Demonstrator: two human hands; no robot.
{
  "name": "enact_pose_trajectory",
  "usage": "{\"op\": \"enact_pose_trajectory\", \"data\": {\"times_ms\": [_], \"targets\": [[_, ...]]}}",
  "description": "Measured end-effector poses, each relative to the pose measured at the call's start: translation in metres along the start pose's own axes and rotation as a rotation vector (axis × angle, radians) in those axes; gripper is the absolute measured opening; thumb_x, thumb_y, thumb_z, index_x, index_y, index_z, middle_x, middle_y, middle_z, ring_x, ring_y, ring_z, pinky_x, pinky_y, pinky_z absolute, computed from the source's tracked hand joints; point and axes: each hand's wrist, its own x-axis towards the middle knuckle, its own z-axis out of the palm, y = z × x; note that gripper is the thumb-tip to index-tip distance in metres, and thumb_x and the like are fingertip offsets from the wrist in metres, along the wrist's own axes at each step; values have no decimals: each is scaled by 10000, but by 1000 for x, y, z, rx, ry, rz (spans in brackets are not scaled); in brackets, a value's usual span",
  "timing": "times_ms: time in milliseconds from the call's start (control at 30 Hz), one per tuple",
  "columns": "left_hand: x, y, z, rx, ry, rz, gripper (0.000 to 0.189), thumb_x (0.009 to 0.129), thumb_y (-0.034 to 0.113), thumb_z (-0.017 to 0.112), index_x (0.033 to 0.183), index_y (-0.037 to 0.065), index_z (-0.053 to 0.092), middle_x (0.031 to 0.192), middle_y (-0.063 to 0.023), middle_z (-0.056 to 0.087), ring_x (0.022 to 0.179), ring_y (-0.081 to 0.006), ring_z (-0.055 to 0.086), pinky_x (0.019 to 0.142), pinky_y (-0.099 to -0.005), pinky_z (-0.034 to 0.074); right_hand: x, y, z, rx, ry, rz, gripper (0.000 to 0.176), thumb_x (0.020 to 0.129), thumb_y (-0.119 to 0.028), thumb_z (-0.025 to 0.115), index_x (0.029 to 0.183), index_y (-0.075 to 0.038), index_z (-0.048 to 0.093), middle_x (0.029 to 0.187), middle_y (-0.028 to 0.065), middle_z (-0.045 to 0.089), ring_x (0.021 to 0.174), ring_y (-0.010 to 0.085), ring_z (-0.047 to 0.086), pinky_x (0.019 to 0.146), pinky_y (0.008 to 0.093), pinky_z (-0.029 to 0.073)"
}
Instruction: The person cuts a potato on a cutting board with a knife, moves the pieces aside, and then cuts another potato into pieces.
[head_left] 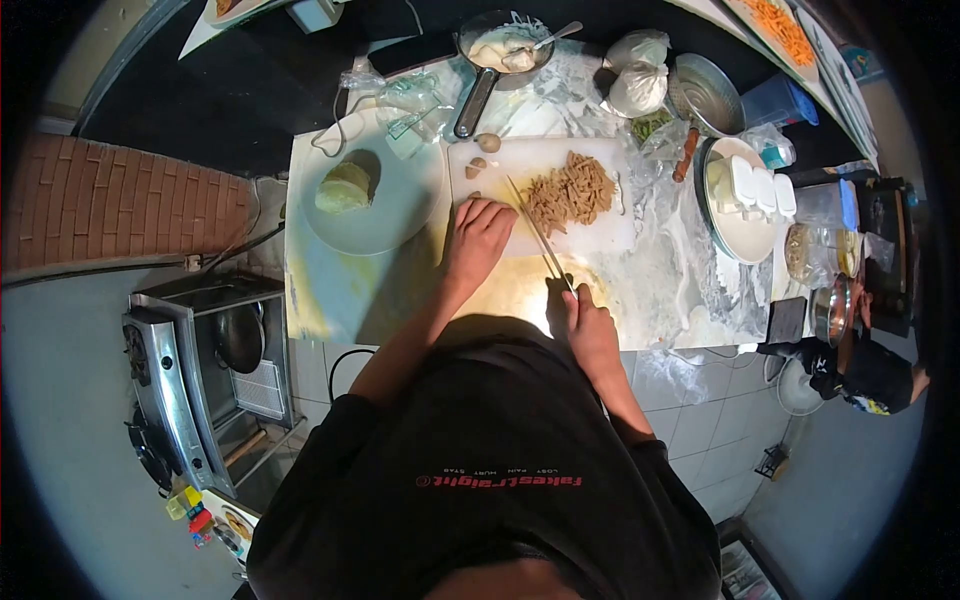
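My right hand (594,328) grips the dark handle of a knife (538,232), whose long blade slants up and left over the white cutting board (610,235). Close to the blade, my left hand (482,238) presses on the board with its fingers curled together. Whatever lies under those fingers is mostly hidden; a bit of brown shows at the tips. Just above them are small brown rounded pieces of food (477,168), one more rounded piece (488,143) lying at the board's top edge. Right of the blade spreads a heap of brown chopped strips (578,190).
A large plate (400,225) with a pale green cabbage piece (343,188) stands at left. Behind the board are a pan (478,98) with a spoon, knotted plastic bags (638,88) and a metal bowl (705,95). Another person (865,375) is at far right.
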Motion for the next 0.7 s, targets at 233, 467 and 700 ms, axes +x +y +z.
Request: {"op": "enact_pose_trajectory", "data": {"times_ms": [233, 467, 700], "targets": [[12, 7, -15, -73, 100, -98, 107, 850, 75, 701, 948, 79, 657, 1012, -53, 622, 993, -267, 575, 891, -398, 435, -6, -1, -1, 107, -3, 46, 351, 1065, -363, 463, 1102, -25, 551, 715, 319, 625, 721, 541, 611, 605, 606, 470], [-32, -18, -31, 78, 117, -249, 256, 803, 106, 773, 1022, 113, 640, 1051, -66, 613, 1042, -305, 556, 908, -440, 428, -7, 1, 4, 181, -86, -40, 395, 1071, -384, 424, 1120, -19, 568, 767, 321, 658, 747, 526, 642, 643, 597, 517], [-27, -8, -28, 128, 109, -267, 278, 789, 193, 795, 1011, 127, 643, 1050, -49, 582, 1004, -297, 550, 873, -443, 429, 0, 3, -6, 130, -57, 27, 398, 1069, -375, 432, 1107, -5, 573, 746, 314, 652, 743, 525, 637, 630, 598, 508]]}}
